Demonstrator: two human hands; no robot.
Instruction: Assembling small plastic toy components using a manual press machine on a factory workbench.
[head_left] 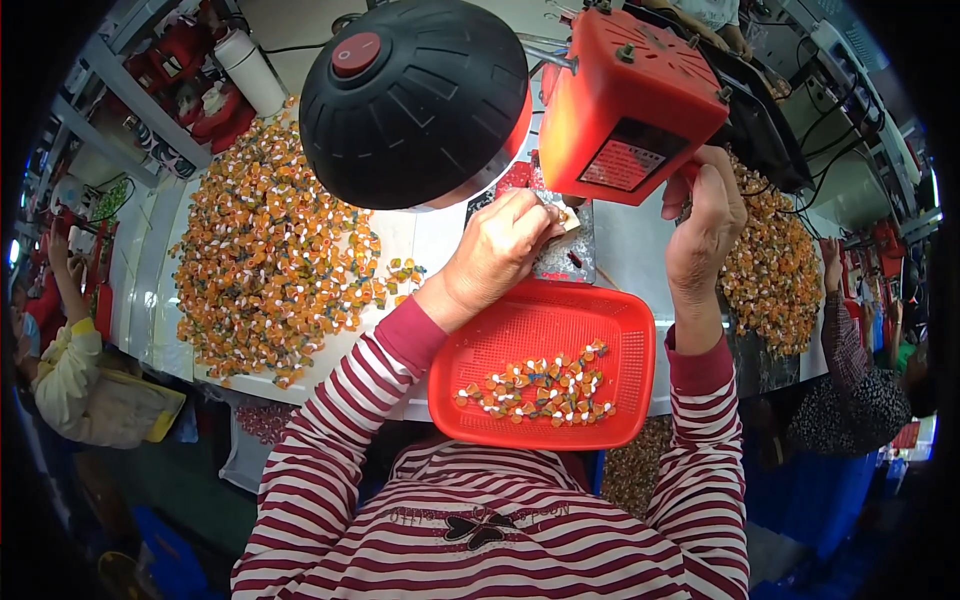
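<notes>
My left hand (500, 250) is closed in a pinch at the small work plate under a red box-shaped machine (622, 120). What its fingers hold is hidden by the hand; a pale piece (568, 220) shows just beside the fingertips. My right hand (708, 220) is wrapped round a red handle (688, 178) at the machine's lower right edge, mostly covered by the fingers. Below both hands sits a red plastic basket (645, 380). Inside it lie many small orange, white and dark toy-like pieces (540, 392).
A black-domed lamp (420, 100) with a red switch stands left of the machine. Large heaps of similar pieces lie on the table to the left (280, 250) and right (770, 260). A white bottle (250, 72) stands behind the left heap. Other people work at both sides.
</notes>
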